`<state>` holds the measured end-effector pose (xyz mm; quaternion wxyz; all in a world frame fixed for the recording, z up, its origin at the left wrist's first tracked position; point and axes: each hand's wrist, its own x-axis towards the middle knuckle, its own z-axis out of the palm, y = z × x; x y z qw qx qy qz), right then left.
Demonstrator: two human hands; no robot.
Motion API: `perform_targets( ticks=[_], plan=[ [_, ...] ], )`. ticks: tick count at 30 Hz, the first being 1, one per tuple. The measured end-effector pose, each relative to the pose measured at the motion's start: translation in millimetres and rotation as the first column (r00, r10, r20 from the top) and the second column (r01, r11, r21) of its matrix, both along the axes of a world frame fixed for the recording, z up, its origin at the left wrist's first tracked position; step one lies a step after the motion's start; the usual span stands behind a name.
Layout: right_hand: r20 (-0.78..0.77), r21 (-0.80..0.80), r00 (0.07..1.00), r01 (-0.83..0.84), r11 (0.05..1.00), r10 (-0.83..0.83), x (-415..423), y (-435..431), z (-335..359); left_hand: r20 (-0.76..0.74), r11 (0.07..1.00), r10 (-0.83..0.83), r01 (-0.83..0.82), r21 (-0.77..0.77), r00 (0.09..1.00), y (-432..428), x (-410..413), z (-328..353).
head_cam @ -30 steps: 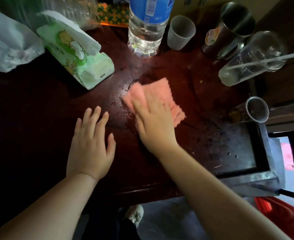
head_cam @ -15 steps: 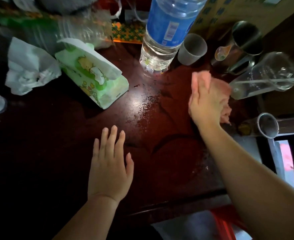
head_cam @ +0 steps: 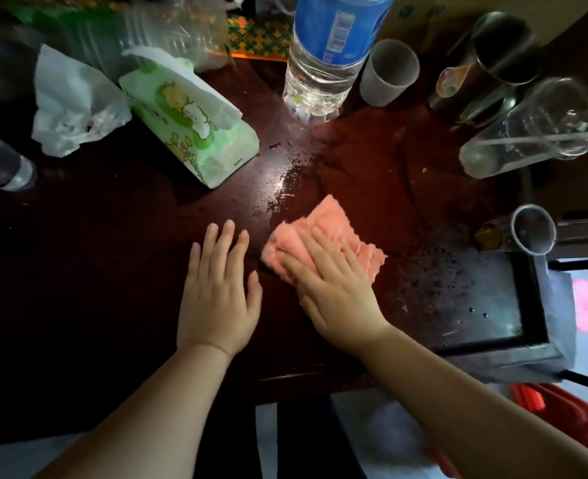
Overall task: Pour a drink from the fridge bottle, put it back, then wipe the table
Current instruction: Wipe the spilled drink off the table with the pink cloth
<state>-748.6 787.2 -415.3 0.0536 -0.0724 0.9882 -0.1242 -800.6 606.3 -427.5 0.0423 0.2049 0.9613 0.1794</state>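
Observation:
A pink cloth (head_cam: 327, 223) lies flat on the dark wooden table (head_cam: 112, 271) near its middle. My right hand (head_cam: 334, 288) presses down on the cloth with straight fingers and covers its near half. My left hand (head_cam: 216, 292) rests flat on the bare wood just left of the cloth, fingers straight, holding nothing. Wet streaks and droplets shine on the wood beyond the cloth. A large clear water bottle (head_cam: 327, 53) with a blue label stands at the back centre.
A green tissue pack (head_cam: 195, 133) and a crumpled white tissue (head_cam: 71, 108) lie back left. A paper cup (head_cam: 387, 74), a steel mug (head_cam: 493, 57), a tall glass with a straw (head_cam: 534, 129) and a small glass (head_cam: 524, 233) crowd the right side. The table's near edge runs below my wrists.
My right hand has swept the cloth from the far right, near the glasses, back toward the middle of the table beside my left hand. The left hand stays flat in place.

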Motion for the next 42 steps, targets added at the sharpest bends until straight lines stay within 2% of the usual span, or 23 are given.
perform_targets(
  ticks=[3,6,8,11,14,16,18,21,25,29,37,42],
  plan=[
    [0.017,0.013,0.991,-0.135,0.991,0.134,5,16,6,0.006,1.0,0.007,-0.007,0.001,1.0,1,0,3],
    [0.042,-0.053,0.985,-0.165,0.985,0.167,2,26,18,0.011,1.0,0.008,-0.007,-0.03,1.0,1,2,7],
    [0.041,-0.11,0.996,-0.073,0.991,0.078,14,31,29,-0.023,0.998,-0.017,0.016,-0.055,1.0,-1,8,13],
    [0.002,-0.217,0.992,0.122,0.969,-0.124,44,46,41,-0.112,0.979,-0.205,0.204,-0.023,0.972,11,11,33],
    [0.022,-0.234,0.957,0.287,0.929,-0.289,74,61,45,-0.024,0.948,-0.314,0.312,-0.059,0.949,51,18,54],
    [0.056,-0.228,0.923,0.383,0.895,-0.381,88,65,46,0.109,0.946,-0.254,0.271,-0.177,0.961,80,32,57],
    [0.088,-0.232,0.9,0.435,0.87,-0.427,98,64,47,0.18,0.947,-0.158,0.201,-0.252,0.971,97,44,54],
    [0.097,-0.257,0.905,0.425,0.868,-0.414,103,61,46,0.136,0.959,-0.11,0.141,-0.247,0.985,102,42,50],
    [0.117,-0.257,0.918,0.397,0.881,-0.38,101,52,42,0.122,0.938,-0.144,0.175,-0.299,0.982,100,36,53],
    [0.107,-0.251,0.924,0.384,0.889,-0.368,99,31,48,0.122,0.95,-0.124,0.154,-0.273,0.985,84,42,51],
    [0.12,-0.264,0.928,0.373,0.889,-0.354,79,-60,60,0.086,0.946,0.067,-0.035,-0.324,0.994,-45,48,52],
    [0.144,-0.298,0.957,0.285,0.911,-0.252,53,-157,66,0.083,0.921,0.267,-0.229,-0.315,0.96,-142,47,59]
  ],
)
